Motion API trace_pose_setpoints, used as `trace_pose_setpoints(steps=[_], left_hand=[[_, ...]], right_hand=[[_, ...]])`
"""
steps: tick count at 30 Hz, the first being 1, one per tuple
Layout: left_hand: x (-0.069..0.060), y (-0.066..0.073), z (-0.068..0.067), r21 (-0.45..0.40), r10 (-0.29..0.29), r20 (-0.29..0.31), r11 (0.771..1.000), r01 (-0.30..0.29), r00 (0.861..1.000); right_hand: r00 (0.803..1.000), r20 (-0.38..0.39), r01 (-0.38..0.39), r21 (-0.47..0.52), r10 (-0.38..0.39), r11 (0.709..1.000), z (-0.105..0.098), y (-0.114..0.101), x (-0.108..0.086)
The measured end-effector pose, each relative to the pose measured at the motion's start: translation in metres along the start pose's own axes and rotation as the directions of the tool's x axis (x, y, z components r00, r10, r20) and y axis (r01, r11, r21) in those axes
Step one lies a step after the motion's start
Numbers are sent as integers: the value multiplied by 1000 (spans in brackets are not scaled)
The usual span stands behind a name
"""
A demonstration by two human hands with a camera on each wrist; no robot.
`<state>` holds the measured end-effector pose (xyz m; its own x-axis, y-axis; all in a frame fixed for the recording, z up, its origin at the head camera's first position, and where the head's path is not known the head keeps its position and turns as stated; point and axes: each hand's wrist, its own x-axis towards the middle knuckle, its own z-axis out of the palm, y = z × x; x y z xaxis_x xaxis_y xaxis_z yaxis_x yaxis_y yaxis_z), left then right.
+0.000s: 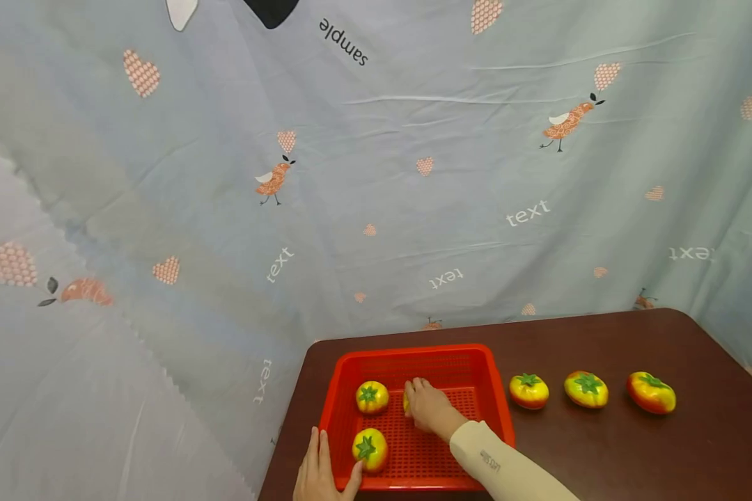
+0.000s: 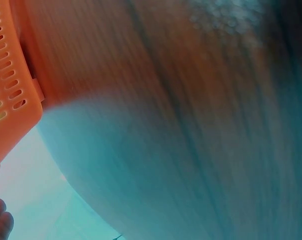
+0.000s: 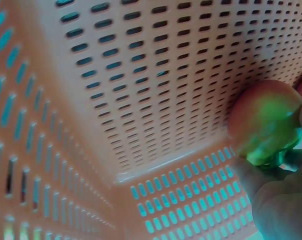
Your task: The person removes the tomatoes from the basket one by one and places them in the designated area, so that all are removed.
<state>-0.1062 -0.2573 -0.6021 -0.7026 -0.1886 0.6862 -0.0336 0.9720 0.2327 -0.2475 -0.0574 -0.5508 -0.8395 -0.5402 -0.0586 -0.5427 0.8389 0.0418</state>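
Note:
In the head view, my right hand [image 1: 431, 407] reaches into a red plastic basket [image 1: 407, 475] and grips a yellow-red toy persimmon [image 3: 265, 120], mostly covered by the fingers there. The right wrist view shows thumb and fingers around it, close to the slotted basket floor. Two more persimmons lie on the basket's left side, one toward the back [image 1: 372, 397] and one toward the front [image 1: 370, 450]. At the basket's front left corner rests my left hand [image 1: 322, 476], its fingers straight along the outer wall and the thumb by the front rim.
Three more persimmons stand in a row right of the basket: a near one [image 1: 529, 392], a middle one [image 1: 585, 390] and a far right one [image 1: 652, 393]. They sit on a dark brown table [image 1: 601, 452]. A patterned curtain [image 1: 388, 278] hangs behind it.

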Motion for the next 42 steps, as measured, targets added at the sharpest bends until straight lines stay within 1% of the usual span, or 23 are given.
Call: trace_pose_setpoints(steps=[3, 7, 12, 14, 17, 20, 22, 24, 28, 31, 33, 37, 42], left_hand=[[0, -2, -3, 9, -25, 18, 1000, 25, 1000], [0, -5, -6, 18, -40, 26, 999, 40, 999], [0, -5, -7, 12, -55, 39, 998, 55, 998], [0, -5, -6, 0, -59, 32, 998, 59, 998], [-2, -7, -3, -18, -42, 1, 999, 42, 999], [-3, -9, 1, -36, -8, -46, 999, 7, 999], [-4, -11, 4, -45, 10, -75, 999, -14, 997], [-6, -11, 6, -50, 13, -91, 999, -18, 996], [-9, -9, 7, -40, -9, -82, 999, 6, 997], [-9, -7, 7, -31, -27, -72, 999, 25, 997], [-8, -7, 6, -35, -29, -75, 999, 26, 997], [-6, -6, 7, -38, -9, -91, 999, 5, 996], [1, -5, 9, -38, 46, -99, 998, -50, 994]], right_hand=[[999, 17, -30, 37, 29, 999, -2, 0, 0], [999, -6, -51, 106, 52, 993, -4, -2, 0], [998, -45, -40, 110, 45, 993, -4, -5, 0], [998, -52, -36, 111, 42, 993, -3, -5, 1], [998, -36, -41, 105, 45, 994, -3, -4, 3], [998, -14, -52, 98, 53, 994, -3, -3, 4], [998, -13, -52, 97, 53, 994, -3, -2, 4], [999, -13, -48, 102, 50, 994, -3, -2, 3], [998, -12, -53, 107, 55, 993, -2, -1, 1], [998, -16, -59, 91, 60, 994, -2, -1, 0], [998, -22, -64, 83, 67, 994, -1, -2, 0], [995, -34, -85, 109, 89, 990, -1, -2, 0], [991, -56, -109, 205, 123, 973, -2, 6, 3]])
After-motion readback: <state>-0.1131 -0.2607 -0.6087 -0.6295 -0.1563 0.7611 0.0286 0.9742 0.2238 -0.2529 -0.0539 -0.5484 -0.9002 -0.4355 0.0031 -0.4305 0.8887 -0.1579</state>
